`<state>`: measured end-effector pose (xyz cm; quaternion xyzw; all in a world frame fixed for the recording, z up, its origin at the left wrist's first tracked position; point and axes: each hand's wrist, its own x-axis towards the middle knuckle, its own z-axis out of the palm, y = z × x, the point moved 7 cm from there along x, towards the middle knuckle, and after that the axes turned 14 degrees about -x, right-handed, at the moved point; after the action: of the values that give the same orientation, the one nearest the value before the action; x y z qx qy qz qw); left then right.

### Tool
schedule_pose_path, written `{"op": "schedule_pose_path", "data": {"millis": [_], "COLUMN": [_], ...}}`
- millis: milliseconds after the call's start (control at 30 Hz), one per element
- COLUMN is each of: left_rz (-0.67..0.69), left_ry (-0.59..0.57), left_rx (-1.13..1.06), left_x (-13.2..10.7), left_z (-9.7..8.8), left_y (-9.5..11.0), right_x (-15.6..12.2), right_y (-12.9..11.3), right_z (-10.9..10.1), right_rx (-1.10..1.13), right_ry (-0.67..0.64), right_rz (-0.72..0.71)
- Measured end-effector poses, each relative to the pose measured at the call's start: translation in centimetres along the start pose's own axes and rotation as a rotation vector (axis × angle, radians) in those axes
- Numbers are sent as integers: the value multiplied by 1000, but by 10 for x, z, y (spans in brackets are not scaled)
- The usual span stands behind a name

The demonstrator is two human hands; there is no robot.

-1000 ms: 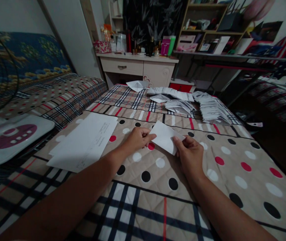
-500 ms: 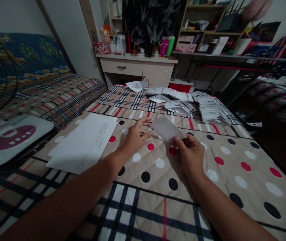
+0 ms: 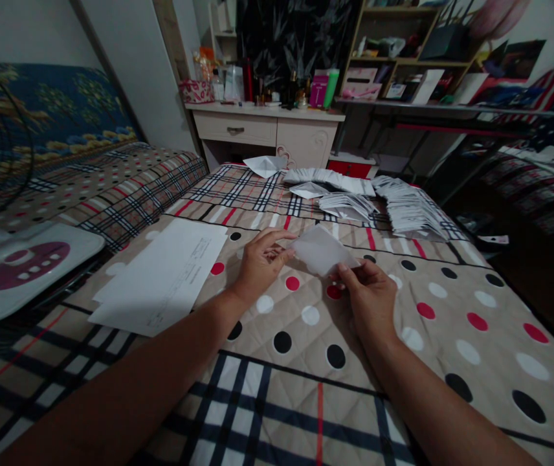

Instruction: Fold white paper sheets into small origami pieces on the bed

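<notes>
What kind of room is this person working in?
Most likely a bedroom in a home: a quilted bed cover spreads under the small paper, a dresser crowded with bottles stands beyond, and shelves hold boxes.

small sheet (image 3: 323, 249): thin white paper, matt, smooth. bedspread (image 3: 306, 362): quilted cloth, matt, stitched texture. large sheet (image 3: 160, 275) near left: matt printed paper. far stacks (image 3: 403, 207): paper too. fan base (image 3: 24, 268) left: smooth plastic, slight gloss.

Large sheet (image 3: 160, 275) left of hands; paper stacks (image 3: 393, 207) behind.
</notes>
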<state>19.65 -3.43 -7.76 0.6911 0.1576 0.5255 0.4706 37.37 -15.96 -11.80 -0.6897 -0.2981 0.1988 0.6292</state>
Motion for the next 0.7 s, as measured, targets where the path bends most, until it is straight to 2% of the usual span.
{"op": "schedule_pose_path", "data": {"millis": [500,700], "left_rz": [45,90], "left_ry": [-10,-76], "left_rx": [66,102], "left_x": [0,-2], "left_z": [1,6], "left_y": [6,6], "right_x": [0,-3], "right_y": [1,-4], "right_z": [2,5], "right_rx": [-1,35], "right_ry": [-13,-50], "right_rz": [6,22]}}
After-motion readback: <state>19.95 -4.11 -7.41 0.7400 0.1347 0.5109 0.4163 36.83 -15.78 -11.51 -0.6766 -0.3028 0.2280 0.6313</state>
